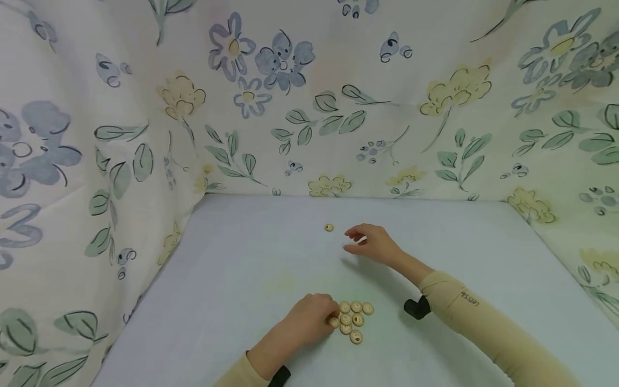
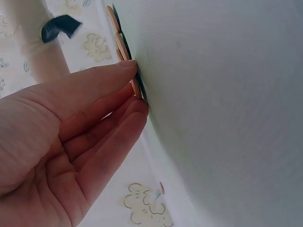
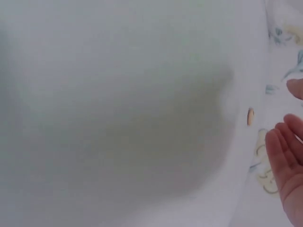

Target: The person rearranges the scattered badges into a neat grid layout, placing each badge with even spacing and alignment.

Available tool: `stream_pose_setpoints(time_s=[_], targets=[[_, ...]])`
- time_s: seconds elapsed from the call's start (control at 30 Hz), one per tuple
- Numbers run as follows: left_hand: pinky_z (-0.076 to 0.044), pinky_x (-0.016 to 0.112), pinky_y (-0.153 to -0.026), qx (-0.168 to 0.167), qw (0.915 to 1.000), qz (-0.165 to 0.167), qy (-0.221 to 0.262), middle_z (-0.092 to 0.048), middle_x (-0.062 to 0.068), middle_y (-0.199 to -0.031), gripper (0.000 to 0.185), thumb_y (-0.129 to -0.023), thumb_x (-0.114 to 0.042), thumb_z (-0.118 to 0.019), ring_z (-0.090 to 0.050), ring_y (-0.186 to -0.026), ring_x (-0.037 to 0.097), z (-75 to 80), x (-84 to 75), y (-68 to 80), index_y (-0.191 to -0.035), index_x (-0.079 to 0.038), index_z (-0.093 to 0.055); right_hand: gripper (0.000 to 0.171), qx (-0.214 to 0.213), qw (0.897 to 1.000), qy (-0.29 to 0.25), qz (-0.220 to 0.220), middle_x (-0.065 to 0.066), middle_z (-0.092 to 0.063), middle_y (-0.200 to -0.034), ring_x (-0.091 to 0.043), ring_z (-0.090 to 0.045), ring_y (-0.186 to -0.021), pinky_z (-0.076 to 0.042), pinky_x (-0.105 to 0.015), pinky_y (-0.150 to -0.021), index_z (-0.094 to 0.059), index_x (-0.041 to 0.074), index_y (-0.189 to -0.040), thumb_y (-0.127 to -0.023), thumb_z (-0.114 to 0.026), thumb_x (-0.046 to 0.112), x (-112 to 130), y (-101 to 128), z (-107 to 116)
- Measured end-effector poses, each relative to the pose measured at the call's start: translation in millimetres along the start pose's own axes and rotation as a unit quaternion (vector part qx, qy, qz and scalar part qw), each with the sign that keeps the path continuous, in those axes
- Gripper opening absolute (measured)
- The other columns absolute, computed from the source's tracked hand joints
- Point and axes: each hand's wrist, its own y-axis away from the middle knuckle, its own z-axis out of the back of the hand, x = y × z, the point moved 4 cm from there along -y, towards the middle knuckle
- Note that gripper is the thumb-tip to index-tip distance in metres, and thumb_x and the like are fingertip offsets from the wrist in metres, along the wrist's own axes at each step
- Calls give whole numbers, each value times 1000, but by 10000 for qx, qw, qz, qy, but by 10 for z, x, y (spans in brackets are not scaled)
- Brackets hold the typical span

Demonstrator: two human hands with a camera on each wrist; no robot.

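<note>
Several round wooden discs (image 1: pixel 355 320) lie in a tight cluster near the front of the pale table (image 1: pixel 242 269). My left hand (image 1: pixel 330 317) rests beside them, its straight fingers (image 2: pixel 128 68) touching the edge of the nearest disc (image 2: pixel 136 87); more discs (image 2: pixel 122 45) line up behind it. A single disc (image 1: pixel 329 227) lies apart, farther back. My right hand (image 1: pixel 355 241) hovers just right of it, fingers relaxed and loosely bent, holding nothing. In the right wrist view the fingers (image 3: pixel 286 151) show at the right edge with the lone disc (image 3: pixel 250 116) beyond them.
A floral cloth (image 1: pixel 309 107) hangs as a wall behind the table and along both sides. A black strap (image 1: pixel 417 307) sits on the right sleeve. Bare tabletop stretches left and right of the discs.
</note>
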Motion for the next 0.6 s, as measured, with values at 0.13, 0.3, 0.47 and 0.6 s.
stream_pose_setpoints(time_s=[0.13, 0.3, 0.47, 0.6], targets=[[-41, 21, -62, -24, 10000, -69, -58, -55, -10, -73, 16, -73, -3, -78, -44, -63, 2, 2, 8, -2, -79, -15, -69, 39, 179, 9996, -196, 78, -11, -67, -109, -21, -61, -96, -53, -31, -81, -68, 2, -114, -83, -78, 24, 75, 247, 17], [-41, 22, -63, -62, 9998, -166, -53, -55, -9, -73, 15, -73, -3, -78, -43, -63, 2, 21, 13, -2, -79, -14, -69, 40, 398, 9982, -447, 49, -9, -67, -111, -24, -62, -97, -53, -29, -82, -67, 5, -116, -84, -77, 26, 140, 532, 20], [-41, 21, -64, -28, 9998, -178, 65, -55, -10, -75, 13, -76, -5, -77, -44, -65, 3, 25, 34, -2, -83, -14, -70, 39, 531, 9965, -634, -74, -7, -67, -110, -25, -62, -96, -53, -28, -81, -67, 5, -116, -84, -77, 27, 159, 788, -3], [-40, 19, -63, 29, 9996, -141, 226, -55, -9, -76, 11, -79, -5, -75, -45, -66, 3, 16, 38, 2, -85, -13, -71, 37, 542, 9969, -572, 58, -4, -68, -106, -21, -62, -91, -54, -28, -79, -68, 6, -113, -83, -78, 25, 126, 972, -44]])
